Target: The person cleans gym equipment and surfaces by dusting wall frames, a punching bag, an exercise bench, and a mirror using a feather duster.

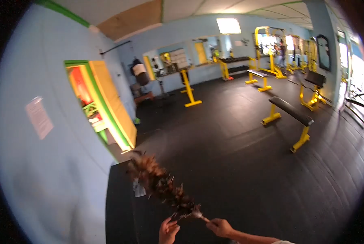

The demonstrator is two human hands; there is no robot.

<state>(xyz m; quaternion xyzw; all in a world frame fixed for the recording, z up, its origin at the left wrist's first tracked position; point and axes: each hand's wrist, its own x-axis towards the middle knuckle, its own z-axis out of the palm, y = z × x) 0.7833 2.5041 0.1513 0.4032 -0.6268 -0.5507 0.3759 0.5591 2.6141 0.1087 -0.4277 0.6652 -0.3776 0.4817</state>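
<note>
A brown feather duster [159,181] slants up and to the left across the lower middle of the head view. My right hand [219,227] is closed round its thin handle, just below where the feathers begin. Beside the lower feathers is my left hand [168,231], its fingers curled together at their edge, seemingly pinching a few wisps. The duster's far end is slightly blurred. Behind the feathers, a small pale sheet [139,190] lies partly covered on a black flat surface [119,203].
A blue wall [11,162] with a posted paper [39,118] runs along the left, up to an open yellow door [112,97]. Yellow-framed benches [291,110] stand on the dark floor [214,150] to the right. Racks and mirrors line the far wall.
</note>
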